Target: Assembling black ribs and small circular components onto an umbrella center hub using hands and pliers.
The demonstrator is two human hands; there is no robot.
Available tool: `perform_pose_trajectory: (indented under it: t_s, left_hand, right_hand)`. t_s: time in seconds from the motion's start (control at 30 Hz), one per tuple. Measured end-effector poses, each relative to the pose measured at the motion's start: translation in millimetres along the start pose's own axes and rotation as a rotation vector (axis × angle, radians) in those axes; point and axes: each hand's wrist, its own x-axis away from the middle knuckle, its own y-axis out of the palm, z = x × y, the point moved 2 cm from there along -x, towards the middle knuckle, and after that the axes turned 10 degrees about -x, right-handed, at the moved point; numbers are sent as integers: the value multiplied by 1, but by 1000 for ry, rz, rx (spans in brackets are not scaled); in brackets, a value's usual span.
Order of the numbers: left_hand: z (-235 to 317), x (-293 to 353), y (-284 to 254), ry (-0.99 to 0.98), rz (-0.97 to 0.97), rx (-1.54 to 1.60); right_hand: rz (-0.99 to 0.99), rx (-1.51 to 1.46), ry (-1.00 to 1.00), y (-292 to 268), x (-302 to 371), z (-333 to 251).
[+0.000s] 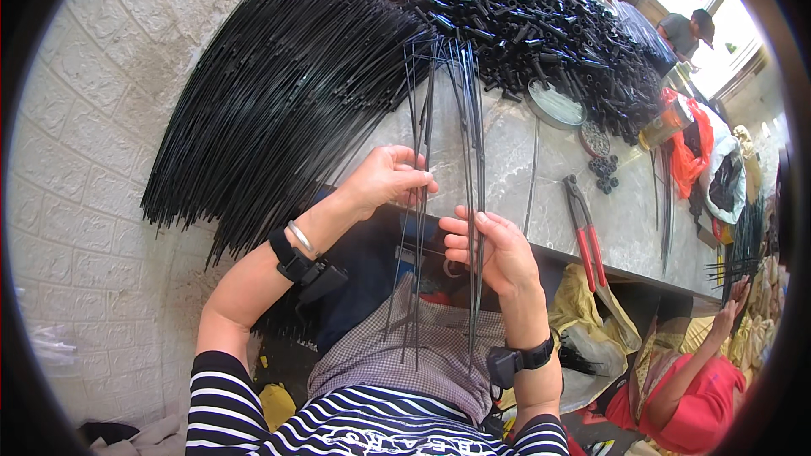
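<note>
My left hand (384,181) pinches several thin black rods (424,118) between thumb and fingers. They stand nearly upright in view, their far ends resting at the edge of the piles and their near ends hanging over my checked apron (372,355). To the right, my right hand (498,253) has its fingers curled round a second small bunch of black rods (470,127). A gap separates the two bunches. Beyond my left hand a large heap of the same black rods (279,93) covers the left of the grey table (507,152).
A pile of short black tubes (541,29) fills the far side. Right of me lie a round tin (556,106), a dish of small metal pieces (595,140), black caps (603,171) and red-handled cutters (585,232). A co-worker in red (693,397) sits at the right; others are farther back.
</note>
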Motion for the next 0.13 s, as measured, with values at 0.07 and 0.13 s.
perform_pose_trajectory:
  t_s: [0.07, 0.13]
  left_hand:
    - [-2, -1, -1, 7, -11, 23]
    - [-3, 0, -1, 8, -24, 44]
  right_hand:
    - [12, -2, -1, 3, 0, 0]
    - [23, -5, -3, 6, 0, 1]
